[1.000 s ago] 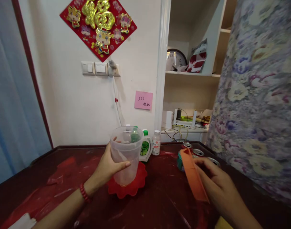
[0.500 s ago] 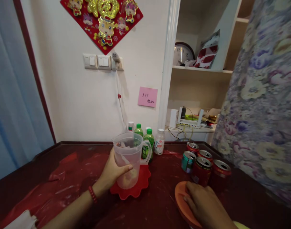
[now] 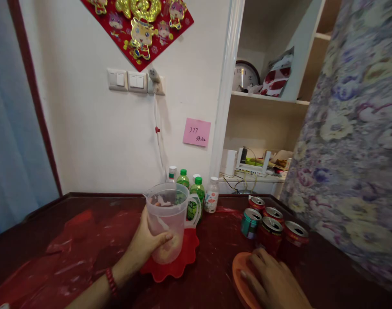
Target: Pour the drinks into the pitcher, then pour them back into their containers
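My left hand is wrapped round the side of a clear plastic jug, with the thumb across its front. The jug stands on or just above a red scalloped plate, its handle turned to the right. Something pale and roundish shows low through the jug's wall, and pale scraps show near its rim; I cannot make out what they are. At the lower right, my right hand covers the right part of an orange dish. Its thumb and fingers close over the dish, with the fingertips partly hidden.
Several opened drink cans stand beyond my right hand. Behind the jug are green-capped bottles and a white-capped bottle. A crumpled red plastic sheet covers the table's left. A floral curtain hangs at right.
The view has shifted slightly, so the jug and dish sit a little lower and further left. My left hand keeps its hold on the jug. My right hand's fingers have straightened somewhat over the orange dish.
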{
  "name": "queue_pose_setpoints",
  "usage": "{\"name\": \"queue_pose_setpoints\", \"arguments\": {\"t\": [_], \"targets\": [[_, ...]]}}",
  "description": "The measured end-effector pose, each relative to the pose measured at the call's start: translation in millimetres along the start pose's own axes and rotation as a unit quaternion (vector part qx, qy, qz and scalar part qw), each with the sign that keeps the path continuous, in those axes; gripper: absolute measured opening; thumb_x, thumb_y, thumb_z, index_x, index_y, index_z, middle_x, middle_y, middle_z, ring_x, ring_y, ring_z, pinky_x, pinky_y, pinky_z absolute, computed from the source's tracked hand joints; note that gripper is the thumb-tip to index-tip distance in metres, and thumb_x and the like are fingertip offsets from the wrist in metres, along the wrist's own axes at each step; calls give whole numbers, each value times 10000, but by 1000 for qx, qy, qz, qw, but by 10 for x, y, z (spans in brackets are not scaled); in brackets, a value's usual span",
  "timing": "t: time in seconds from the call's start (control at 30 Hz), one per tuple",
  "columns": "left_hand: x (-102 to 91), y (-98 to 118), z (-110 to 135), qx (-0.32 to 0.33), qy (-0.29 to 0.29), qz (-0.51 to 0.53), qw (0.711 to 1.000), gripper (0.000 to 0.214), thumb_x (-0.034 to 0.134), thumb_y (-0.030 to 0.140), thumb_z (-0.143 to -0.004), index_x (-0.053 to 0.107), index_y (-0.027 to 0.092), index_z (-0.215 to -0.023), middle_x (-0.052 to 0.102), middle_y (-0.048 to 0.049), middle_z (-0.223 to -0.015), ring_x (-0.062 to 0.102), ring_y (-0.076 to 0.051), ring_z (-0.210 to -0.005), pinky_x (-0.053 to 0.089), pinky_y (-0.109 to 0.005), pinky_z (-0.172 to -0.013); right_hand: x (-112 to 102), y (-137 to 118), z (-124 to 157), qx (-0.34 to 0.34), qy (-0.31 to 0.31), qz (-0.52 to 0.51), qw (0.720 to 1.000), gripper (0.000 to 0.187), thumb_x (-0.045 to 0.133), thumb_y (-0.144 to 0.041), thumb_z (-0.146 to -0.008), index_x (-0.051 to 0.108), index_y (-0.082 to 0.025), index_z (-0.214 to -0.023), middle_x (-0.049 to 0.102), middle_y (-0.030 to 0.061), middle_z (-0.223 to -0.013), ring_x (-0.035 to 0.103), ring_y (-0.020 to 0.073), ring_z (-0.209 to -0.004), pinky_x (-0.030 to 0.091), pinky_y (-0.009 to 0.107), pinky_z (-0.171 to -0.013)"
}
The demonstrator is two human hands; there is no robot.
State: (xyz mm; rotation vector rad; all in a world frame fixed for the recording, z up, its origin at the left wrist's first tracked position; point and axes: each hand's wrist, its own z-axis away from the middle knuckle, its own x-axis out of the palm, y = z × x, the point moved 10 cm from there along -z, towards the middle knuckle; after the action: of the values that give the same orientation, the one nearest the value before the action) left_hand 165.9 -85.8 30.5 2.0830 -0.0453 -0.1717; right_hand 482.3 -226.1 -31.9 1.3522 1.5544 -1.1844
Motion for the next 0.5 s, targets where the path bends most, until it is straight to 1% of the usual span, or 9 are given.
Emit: {"name": "queue_pose_setpoints", "arguments": {"t": [0.1, 0.17, 0.23, 0.3, 0.37, 0.43, 0.47, 0.5], "targets": [[-20, -6, -12, -3, 12, -12, 1000, 1283, 832, 681, -550, 172, 215, -1547, 401, -227, -1521, 361, -428, -1432, 311, -599, -1171, -325, 18, -37, 7, 39, -73, 997, 275, 470, -427, -989, 679, -258, -1045, 642, 64, -1087, 651, 250, -924, 487, 372, -779], [-13, -39, -22, -9, 7, -9, 1000, 1259, 839, 653, -569, 167, 238, -1550, 397, -208, -1534, 352, -426, -1438, 307, -603, -1173, -611, 126, -75, 27, 92, -130, 987, 298, 476, -456, -987, 666, -247, -1083, 641, 63, -1109, 640, 243, -936, 487, 364, -793], [-7, -85, -40, -16, 1, 7, 1000, 1258, 850, 643, -569, 163, 267, -1553, 376, -183, -1557, 351, -431, -1437, 299, -614, -1176, -921, 344, -85, 65, 177, -186, 964, 337, 519, -501, -957, 670, -230, -1088, 646, 68, -1108, 627, 249, -941, 484, 362, -800], [-30, -118, -72, -19, 2, 19, 1000, 1277, 853, 656, -560, 142, 300, -1560, 341, -155, -1587, 326, -437, -1447, 267, -622, -1191, -1145, 651, -43, 119, 265, -230, 929, 401, 562, -552, -921, 665, -212, -1107, 655, 74, -1092, 626, 248, -908, 485, 354, -785], [-113, -96, -115, -17, 22, 29, 999, 1295, 839, 684, -563, 97, 339, -1566, 253, -126, -1635, 254, -431, -1478, 228, -613, -1209, -1225, 983, 37, 177, 330, -255, 891, 484, 573, -595, -903, 634, -187, -1155, 660, 88, -1077, 631, 241, -862, 492, 342, -752], [-279, 25, -146, -2, 70, 32, 997, 1228, 807, 697, -609, 107, 366, -1562, 181, -98, -1663, 195, -407, -1502, 206, -595, -1220, -1190, 1267, 122, 218, 371, -263, 864, 554, 549, -623, -906, 584, -161, -1210, 652, 112, -1103, 637, 243, -881, 498, 333, -746], [-378, 126, -147, 10, 100, 27, 995, 1155, 792, 683, -648, 148, 371, -1554, 180, -87, -1664, 192, -393, -1506, 203, -592, -1221, -1145, 1391, 165, 233, 385, -267, 852, 583, 543, -634, -902, 566, -149, -1224, 646, 125, -1126, 638, 247, -903, 500, 330, -751], [-488, 270, -130, 33, 136, 15, 990, 1053, 773, 668, -686, 233, 358, -1535, 245, -88, -1644, 239, -390, -1492, 219, -604, -1212, -1087, 1501, 205, 247, 395, -271, 842, 607, 546, -644, -890, 557, -140, -1229, 639, 136, -1147, 637, 252, -926, 500, 328, -760]]}}
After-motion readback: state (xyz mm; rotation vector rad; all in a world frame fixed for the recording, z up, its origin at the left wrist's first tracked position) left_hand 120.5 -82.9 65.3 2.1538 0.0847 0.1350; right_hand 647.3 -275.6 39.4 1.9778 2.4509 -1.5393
